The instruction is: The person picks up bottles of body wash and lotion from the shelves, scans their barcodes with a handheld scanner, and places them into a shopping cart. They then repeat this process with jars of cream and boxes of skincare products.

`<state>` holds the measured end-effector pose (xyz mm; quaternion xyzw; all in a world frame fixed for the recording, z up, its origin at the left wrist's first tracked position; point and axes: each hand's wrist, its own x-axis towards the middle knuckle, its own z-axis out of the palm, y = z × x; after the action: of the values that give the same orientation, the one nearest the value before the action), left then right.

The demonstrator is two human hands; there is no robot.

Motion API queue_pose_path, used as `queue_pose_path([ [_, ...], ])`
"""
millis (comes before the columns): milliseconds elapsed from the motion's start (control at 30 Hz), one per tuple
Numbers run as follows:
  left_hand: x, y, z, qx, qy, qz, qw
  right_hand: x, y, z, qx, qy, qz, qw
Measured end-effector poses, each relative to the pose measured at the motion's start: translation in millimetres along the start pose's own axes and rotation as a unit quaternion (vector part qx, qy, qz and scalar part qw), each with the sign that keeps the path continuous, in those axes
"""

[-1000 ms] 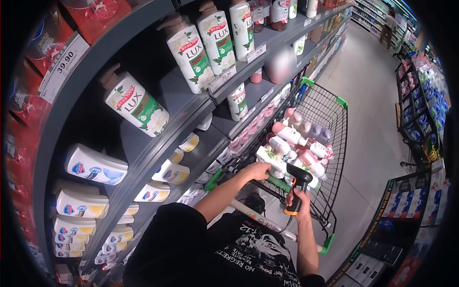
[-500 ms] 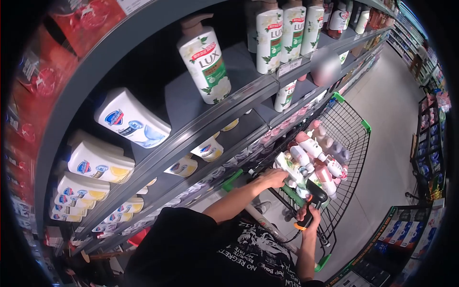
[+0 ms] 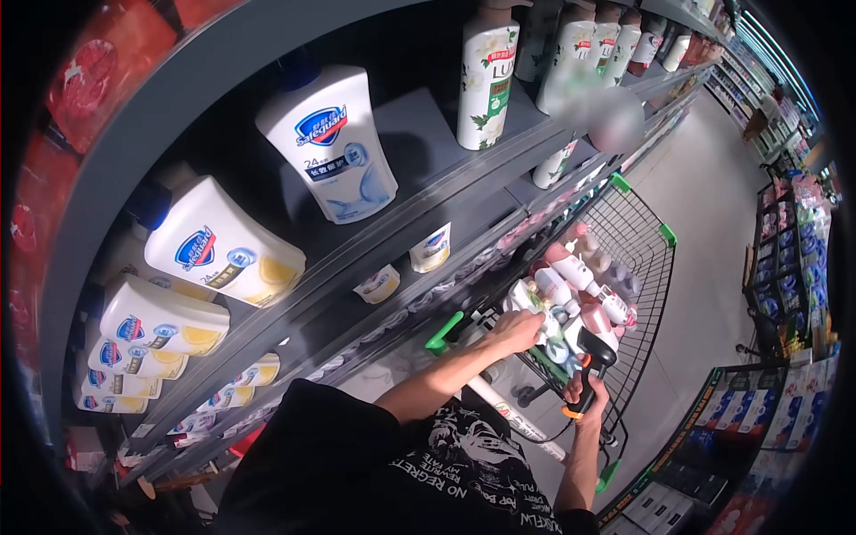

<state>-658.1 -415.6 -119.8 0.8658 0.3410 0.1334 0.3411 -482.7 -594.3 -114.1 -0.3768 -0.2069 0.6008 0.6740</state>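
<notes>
My left hand point(image 3: 520, 332) is closed around a white bottle with green markings point(image 3: 520, 296) at the near end of the pile in the shopping cart point(image 3: 649, 312). Its fingertips are partly hidden. My right hand point(image 3: 586, 398) grips the handle of a black and orange barcode scanner point(image 3: 596, 352), whose head is over the near right side of the pile. Several white and pink bottles point(image 3: 571, 267) lie heaped in the wire basket in front of both hands.
To the left, a curved grey shelf point(image 3: 428, 205) holds white Safeguard bottles point(image 3: 334, 147) and LUX pump bottles point(image 3: 488, 85). An aisle floor point(image 3: 682, 214) runs ahead on the right, beside a display of packages point(image 3: 785, 267). Stacked boxes point(image 3: 749, 406) stand at lower right.
The view has shifted, with the shelf bottles now larger and further right. My left hand has moved slightly over the bottle. The scanner is still in my right hand, a little lower relative to the cart.
</notes>
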Motion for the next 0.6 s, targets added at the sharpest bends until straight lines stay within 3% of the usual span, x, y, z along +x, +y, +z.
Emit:
queue_pose_path([
  [33, -17.7, 2.9, -5.3, -0.026, 0.025, -0.001, 0.999, -5.2, 3.2, 2.8, -0.003, -0.001, 0.001, 1.0],
  [133, -79.0, -0.7, -21.9, -0.199, 0.267, 0.091, 0.939, -20.3, 8.8, 8.4, -0.008, 0.004, 0.002, 1.0],
  [200, -118.2, -24.0, -36.1, -0.205, 0.395, -0.002, 0.896, -29.7, 17.5, 13.9, -0.006, 0.012, 0.001, 1.0],
  [267, -147.1, -65.9, -34.6, -0.255, 0.516, -0.094, 0.812, -36.7, 21.4, 12.2, -0.013, -0.015, 0.008, 1.0],
  [367, -171.9, -123.6, -29.9, -0.219, 0.602, -0.19, 0.744, -52.2, 23.5, 21.6, -0.025, -0.004, 0.006, 1.0],
  [433, -168.4, -129.9, -36.4, -0.205, 0.597, -0.264, 0.729, -57.3, 30.5, 23.9, -0.006, -0.004, 0.016, 1.0],
  [600, -127.3, -107.7, -47.7, -0.137, 0.649, -0.279, 0.694, -70.6, 30.3, 28.4, 0.023, -0.008, 0.039, 0.999],
])
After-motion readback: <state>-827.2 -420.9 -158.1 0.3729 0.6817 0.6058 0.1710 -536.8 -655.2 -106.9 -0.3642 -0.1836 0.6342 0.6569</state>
